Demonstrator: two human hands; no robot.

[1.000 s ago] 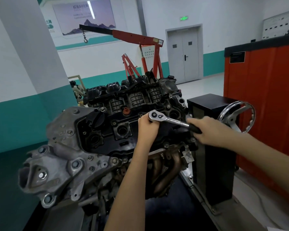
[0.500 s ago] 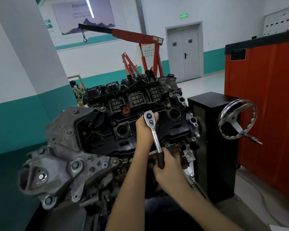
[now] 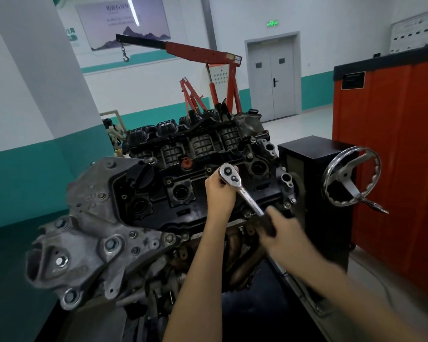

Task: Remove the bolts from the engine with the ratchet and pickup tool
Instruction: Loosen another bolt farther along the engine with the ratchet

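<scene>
An engine [image 3: 158, 198] on a stand fills the middle of the view, its black valve cover facing me. A chrome ratchet [image 3: 240, 187] sits with its head on the cover's upper middle. My left hand [image 3: 219, 193] wraps around the ratchet head from below and steadies it. My right hand [image 3: 284, 233] grips the black handle at the lower right; it is blurred by motion. The bolt under the head is hidden. No pickup tool shows.
A chrome handwheel [image 3: 351, 177] projects from the black stand box [image 3: 316, 154] right of the engine. An orange cabinet [image 3: 393, 149] stands behind it. A red engine hoist [image 3: 208, 60] is at the back, and a grey pillar [image 3: 35, 70] rises at the left.
The ratchet handle swung from pointing right down toward me, then back partway to the lower right. My left hand stayed on the ratchet head.
</scene>
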